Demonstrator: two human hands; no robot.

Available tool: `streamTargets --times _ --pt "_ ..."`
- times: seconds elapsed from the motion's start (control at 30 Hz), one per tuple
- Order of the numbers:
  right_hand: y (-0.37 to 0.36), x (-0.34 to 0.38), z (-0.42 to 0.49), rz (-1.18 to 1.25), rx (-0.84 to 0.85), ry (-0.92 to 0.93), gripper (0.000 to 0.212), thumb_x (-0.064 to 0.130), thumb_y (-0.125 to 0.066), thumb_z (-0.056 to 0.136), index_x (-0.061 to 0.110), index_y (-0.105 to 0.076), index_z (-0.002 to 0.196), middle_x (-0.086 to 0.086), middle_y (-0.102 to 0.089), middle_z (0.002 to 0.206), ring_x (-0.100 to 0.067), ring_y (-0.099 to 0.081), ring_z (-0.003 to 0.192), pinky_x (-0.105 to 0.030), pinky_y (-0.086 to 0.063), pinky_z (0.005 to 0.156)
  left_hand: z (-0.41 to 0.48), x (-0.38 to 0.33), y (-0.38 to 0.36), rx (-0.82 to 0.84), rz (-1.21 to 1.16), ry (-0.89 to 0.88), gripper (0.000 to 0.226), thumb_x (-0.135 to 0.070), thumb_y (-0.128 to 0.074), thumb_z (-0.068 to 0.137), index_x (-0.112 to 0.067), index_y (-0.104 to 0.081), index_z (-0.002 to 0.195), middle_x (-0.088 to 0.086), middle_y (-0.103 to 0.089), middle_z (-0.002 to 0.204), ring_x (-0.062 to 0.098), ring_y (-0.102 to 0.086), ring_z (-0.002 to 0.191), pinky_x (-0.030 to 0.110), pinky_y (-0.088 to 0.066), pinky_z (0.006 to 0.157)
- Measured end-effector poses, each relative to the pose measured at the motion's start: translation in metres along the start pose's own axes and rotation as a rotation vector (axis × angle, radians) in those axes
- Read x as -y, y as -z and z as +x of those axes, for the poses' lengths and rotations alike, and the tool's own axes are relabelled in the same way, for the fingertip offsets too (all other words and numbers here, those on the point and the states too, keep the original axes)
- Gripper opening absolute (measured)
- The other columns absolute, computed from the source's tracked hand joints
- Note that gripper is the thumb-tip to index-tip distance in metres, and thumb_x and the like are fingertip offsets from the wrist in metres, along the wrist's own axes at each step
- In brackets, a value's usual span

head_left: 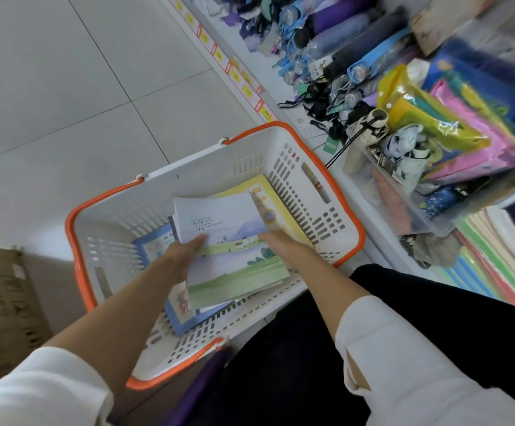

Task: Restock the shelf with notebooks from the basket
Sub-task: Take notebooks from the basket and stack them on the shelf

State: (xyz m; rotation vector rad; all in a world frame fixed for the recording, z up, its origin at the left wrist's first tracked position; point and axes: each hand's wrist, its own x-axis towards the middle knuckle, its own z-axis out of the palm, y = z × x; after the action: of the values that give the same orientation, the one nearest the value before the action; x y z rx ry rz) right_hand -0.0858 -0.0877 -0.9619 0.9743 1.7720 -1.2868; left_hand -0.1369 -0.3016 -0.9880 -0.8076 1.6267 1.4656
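Observation:
A white basket with an orange rim (308, 155) stands on the floor beside the shelf. Inside it both my hands grip a small stack of notebooks. My left hand (185, 253) holds the stack's left edge. My right hand (280, 244) holds the right edge, fingers tucked under. The top pale notebook with handwriting and a mountain (219, 219) lies over a green landscape notebook (237, 278). A yellow notebook (268, 192) and blue notebooks (188, 318) lie lower in the basket. The shelf (373, 207) on the right carries stacked notebooks (496, 265).
Folded umbrellas (342, 56) fill the shelf's far part, with yellow price tags (247, 90) along its edge. A clear bin (403, 204) and coloured plastic pouches (465, 124) sit nearer. A cardboard box (1, 296) stands at the left on the tiled floor.

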Motion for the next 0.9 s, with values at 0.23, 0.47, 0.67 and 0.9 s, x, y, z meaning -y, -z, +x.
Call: streamTargets --times 0.23,0.47,0.67,0.9 --pt "0.036 0.005 -0.064 0.091 -0.214 0.153 0.055 0.032 -0.037 0.103 0.003 -0.026 0.149 -0.02 -0.026 0.155 -0.037 -0.031 0.14 -0.047 -0.031 0.112 -0.058 -0.047 -0.031 0.111 0.028 -0.234 0.042 -0.029 -0.069 0.087 -0.004 -0.062 0.12 0.018 -0.066 0.116 0.033 -0.065 0.09 0.049 -0.054 0.085" --pt "0.085 0.007 -0.156 0.33 -0.358 0.412 0.055 0.022 -0.043 0.103 0.018 -0.021 0.153 -0.001 -0.018 0.16 -0.023 -0.022 0.145 -0.034 -0.027 0.111 -0.145 -0.098 -0.075 0.297 0.008 -0.425 0.04 -0.025 -0.066 0.09 -0.004 -0.06 0.124 0.016 -0.065 0.116 0.03 -0.066 0.086 0.046 -0.051 0.089" --pt "0.122 0.0 -0.241 0.331 -0.74 0.614 0.052 0.022 -0.045 0.101 0.011 -0.03 0.15 -0.002 -0.036 0.152 -0.023 -0.035 0.139 -0.035 -0.033 0.111 -0.216 -0.136 -0.127 0.391 0.081 -0.584 0.041 -0.026 -0.065 0.091 -0.006 -0.059 0.127 0.015 -0.065 0.12 0.032 -0.064 0.098 0.041 -0.052 0.083" --pt "0.182 -0.032 -0.364 0.508 -1.06 0.814 0.011 0.011 -0.047 0.097 0.014 -0.056 0.092 0.003 -0.054 0.08 -0.01 -0.048 0.069 -0.015 -0.039 0.057 -0.322 -0.168 -0.222 0.592 0.186 -0.736 0.042 -0.033 -0.071 0.086 -0.007 -0.065 0.12 0.012 -0.069 0.115 0.032 -0.066 0.102 0.046 -0.052 0.094"
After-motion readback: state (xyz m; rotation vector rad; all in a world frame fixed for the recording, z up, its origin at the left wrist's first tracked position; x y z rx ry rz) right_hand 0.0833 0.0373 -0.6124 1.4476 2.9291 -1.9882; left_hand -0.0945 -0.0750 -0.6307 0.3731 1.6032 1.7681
